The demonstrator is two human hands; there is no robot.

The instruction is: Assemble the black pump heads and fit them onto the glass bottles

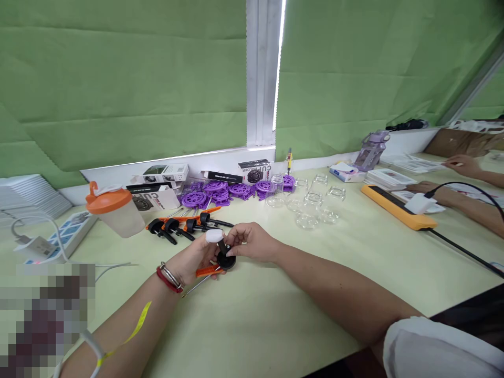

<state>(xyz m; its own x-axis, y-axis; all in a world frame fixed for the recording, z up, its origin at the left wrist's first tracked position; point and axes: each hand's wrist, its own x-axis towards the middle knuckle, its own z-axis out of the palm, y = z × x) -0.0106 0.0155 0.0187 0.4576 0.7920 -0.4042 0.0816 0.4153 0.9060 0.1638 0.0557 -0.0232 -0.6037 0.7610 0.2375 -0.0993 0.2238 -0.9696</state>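
Head-height view forward, down across table

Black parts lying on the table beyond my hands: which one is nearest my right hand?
The rightmost black part in the row of four. The other three lie farther left, toward the orange-lidded shaker, away from your right hand.
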